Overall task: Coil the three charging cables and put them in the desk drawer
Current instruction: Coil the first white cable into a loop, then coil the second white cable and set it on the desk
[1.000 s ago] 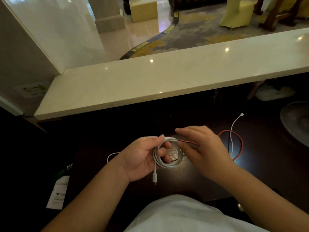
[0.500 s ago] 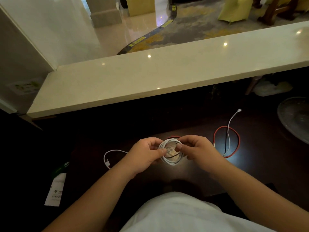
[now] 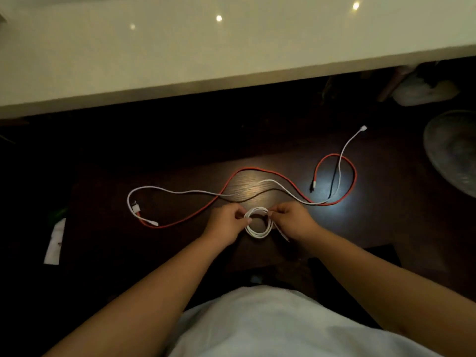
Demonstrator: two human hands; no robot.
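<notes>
Both hands hold one coiled white cable (image 3: 258,225) between them, low over the dark desk (image 3: 103,228). The left hand (image 3: 226,222) pinches the coil's left edge with thumb and fingers curled; the right hand (image 3: 291,221) pinches its upper right edge the same way. A short tail of this cable with its plug trails down from under the right hand, to the right of the coil.

Nearer than the grip are both bare forearms and a pale garment (image 3: 270,325) at the bottom edge.

Just beyond the grip, two cables lie loose and uncoiled on the desk. The red cable (image 3: 260,170) arcs past the hands, runs left to a spot well left of the grip, and curls into a loop well to the right. The loose white cable (image 3: 180,191) crosses it just beyond the left hand; one plug lies far left, the other stretches up beyond the red loop.

Far left of the grip lies a white paper slip (image 3: 54,243); its print is too blurred to read. Far right sits a round greyish dish (image 3: 450,150). Farthest off runs a pale stone counter (image 3: 206,60), with a crumpled whitish thing (image 3: 422,91) under its right end.
</notes>
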